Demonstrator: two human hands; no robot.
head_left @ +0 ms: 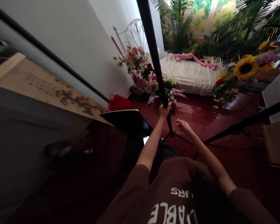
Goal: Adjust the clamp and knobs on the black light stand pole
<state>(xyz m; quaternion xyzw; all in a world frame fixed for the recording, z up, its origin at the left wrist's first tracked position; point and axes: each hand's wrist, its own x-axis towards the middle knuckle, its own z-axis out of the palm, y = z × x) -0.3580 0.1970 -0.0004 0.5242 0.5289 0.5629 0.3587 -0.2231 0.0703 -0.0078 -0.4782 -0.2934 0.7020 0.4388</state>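
A tall black pole (155, 56) rises from a tripod base (173, 134) on the dark red floor, slightly tilted in view. My left hand (165, 110) is wrapped round the pole's lower part. Just right of the pole, my right hand (181, 125) is raised without touching it. Its fingers are curled, and whether anything small is between them cannot be made out. A second black stand (238, 128) slants in from the right edge.
A black chair-like object (128, 121) with a lit phone (146, 140) is near my left arm. Flowers (137, 62) and a cream-covered bed (189, 74) lie ahead. A red bag (119, 102) rests by the wall, and a cardboard box (277, 144) stands right.
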